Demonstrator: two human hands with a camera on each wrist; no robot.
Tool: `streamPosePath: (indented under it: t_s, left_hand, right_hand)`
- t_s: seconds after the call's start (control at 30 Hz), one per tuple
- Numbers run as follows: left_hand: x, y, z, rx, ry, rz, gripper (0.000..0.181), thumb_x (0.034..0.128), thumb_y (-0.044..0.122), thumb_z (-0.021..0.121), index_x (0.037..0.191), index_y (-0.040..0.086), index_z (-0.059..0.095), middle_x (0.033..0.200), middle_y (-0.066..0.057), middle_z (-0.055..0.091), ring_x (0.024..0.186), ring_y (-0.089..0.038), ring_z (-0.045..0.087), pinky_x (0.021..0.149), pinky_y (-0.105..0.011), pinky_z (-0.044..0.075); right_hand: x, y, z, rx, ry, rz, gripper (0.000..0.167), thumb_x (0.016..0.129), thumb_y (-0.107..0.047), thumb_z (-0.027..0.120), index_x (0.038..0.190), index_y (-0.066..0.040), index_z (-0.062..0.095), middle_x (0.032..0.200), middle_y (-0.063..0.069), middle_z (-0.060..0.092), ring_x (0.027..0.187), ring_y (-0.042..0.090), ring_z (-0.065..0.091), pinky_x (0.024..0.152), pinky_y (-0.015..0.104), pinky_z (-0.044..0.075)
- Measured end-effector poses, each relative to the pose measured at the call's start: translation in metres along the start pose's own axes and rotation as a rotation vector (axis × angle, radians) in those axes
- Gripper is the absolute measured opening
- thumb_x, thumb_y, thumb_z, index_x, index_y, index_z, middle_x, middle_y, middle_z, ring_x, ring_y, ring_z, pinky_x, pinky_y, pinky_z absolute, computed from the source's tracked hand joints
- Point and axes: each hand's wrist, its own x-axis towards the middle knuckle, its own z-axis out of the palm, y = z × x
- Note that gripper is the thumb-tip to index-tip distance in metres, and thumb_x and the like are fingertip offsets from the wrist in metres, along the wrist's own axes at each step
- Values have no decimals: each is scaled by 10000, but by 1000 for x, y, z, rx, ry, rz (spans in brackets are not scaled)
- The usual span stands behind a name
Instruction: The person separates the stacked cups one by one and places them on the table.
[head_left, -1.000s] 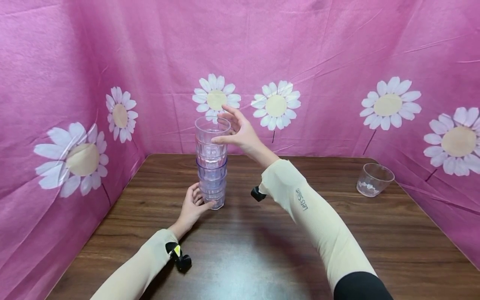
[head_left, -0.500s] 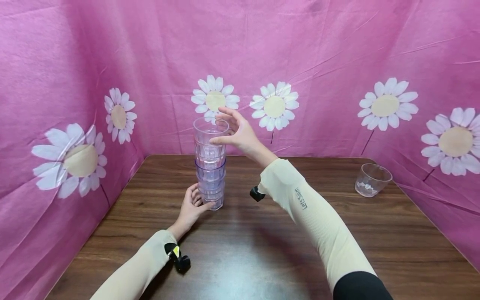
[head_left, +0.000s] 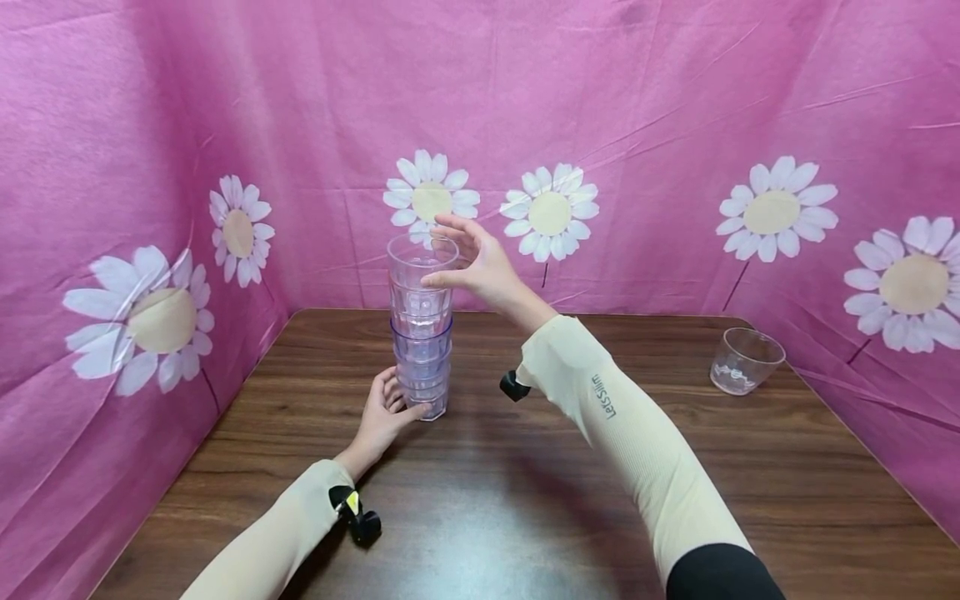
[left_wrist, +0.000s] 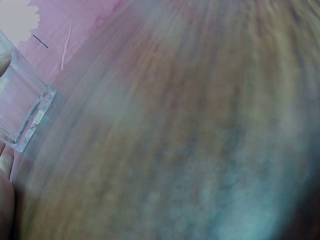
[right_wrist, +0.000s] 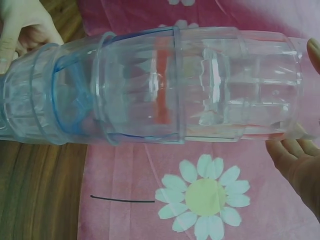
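A tall stack of clear plastic tumblers stands upright on the table, one nested in another. Some show blue tints at their rims, and the right wrist view shows an orange-red band inside the stack. My left hand grips the lowest tumbler near the table, thumb in front and fingers behind. At the top, my right hand holds the uppermost tumbler below its rim between thumb and fingers. The left wrist view catches only the base of the bottom tumbler and bits of the left hand.
A single clear tumbler with white markings stands at the table's right edge. The dark wood table is walled on three sides by a pink cloth printed with white daisies.
Both hands keep their hold on the stack, which stays in the same spot on the table. The head view has shifted very slightly.
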Motion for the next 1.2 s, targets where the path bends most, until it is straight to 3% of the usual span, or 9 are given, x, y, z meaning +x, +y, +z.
streamPosePath:
  t_s: [0.2, 0.77, 1.2]
  left_hand:
    - [0, 1, 0, 1, 3, 0, 804, 778, -152, 730, 1432, -76, 270, 1382, -265, 474, 1095, -90, 537, 975, -222, 440]
    - [0, 1, 1, -3, 7, 8, 795, 766, -164, 722, 1423, -82, 282, 1356, -266, 486, 1055, -63, 552, 967, -230, 450]
    - [1, 0, 1, -3, 3, 16, 791, 777, -175, 717, 1425, -76, 274, 1336, -244, 501, 1047, -40, 555, 964, -222, 444]
  right_hand:
    - [0, -5, 0, -13, 1, 27, 818, 745, 137, 791, 1461, -45, 441, 1439, 140, 525, 1295, 241, 520, 941, 377, 529]
    - [0, -8, -2, -13, 42, 10, 812, 735, 90, 825, 1453, -44, 471, 1449, 112, 525, 1316, 153, 495, 1076, 274, 401]
    - [1, -18, -7, 102, 93, -64, 811, 717, 187, 777, 1443, 3, 466, 1461, 101, 515, 1306, 165, 505, 1061, 288, 422]
